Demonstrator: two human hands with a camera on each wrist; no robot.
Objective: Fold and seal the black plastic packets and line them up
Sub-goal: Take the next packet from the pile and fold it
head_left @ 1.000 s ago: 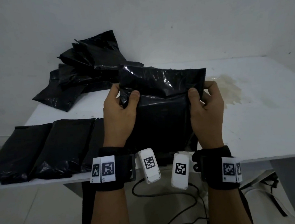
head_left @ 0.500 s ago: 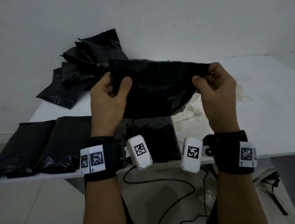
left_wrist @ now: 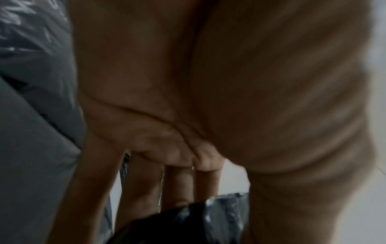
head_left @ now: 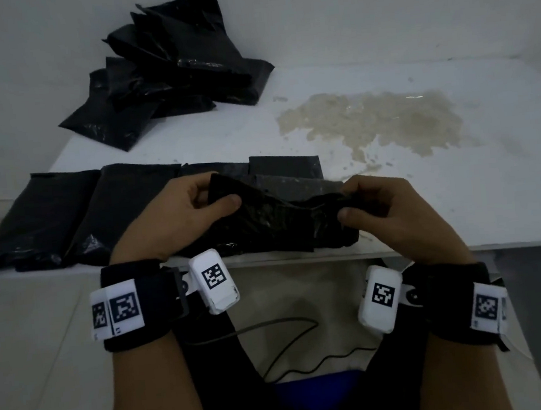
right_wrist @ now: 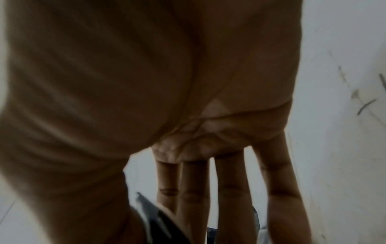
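A black plastic packet [head_left: 274,224] lies at the table's near edge with its top flap bent down toward me. My left hand [head_left: 194,208] pinches the flap's left corner between thumb and fingers. My right hand [head_left: 373,202] pinches the right corner the same way. The left wrist view shows the crinkled black plastic [left_wrist: 200,219] at my fingertips; the right wrist view shows a strip of black plastic [right_wrist: 158,219] between thumb and fingers. A row of folded packets [head_left: 66,209] lies flat to the left, and one folded packet [head_left: 285,164] lies just behind the held one.
A heap of loose black packets [head_left: 172,72] sits at the far left against the wall. A pale stain [head_left: 373,120] spreads over the white table [head_left: 490,185] to the right. Wrist cameras and a cable hang below the table edge.
Both hands came down from chest height to the table's near edge, folding the packet's top flap over toward me. The camera has tipped down.
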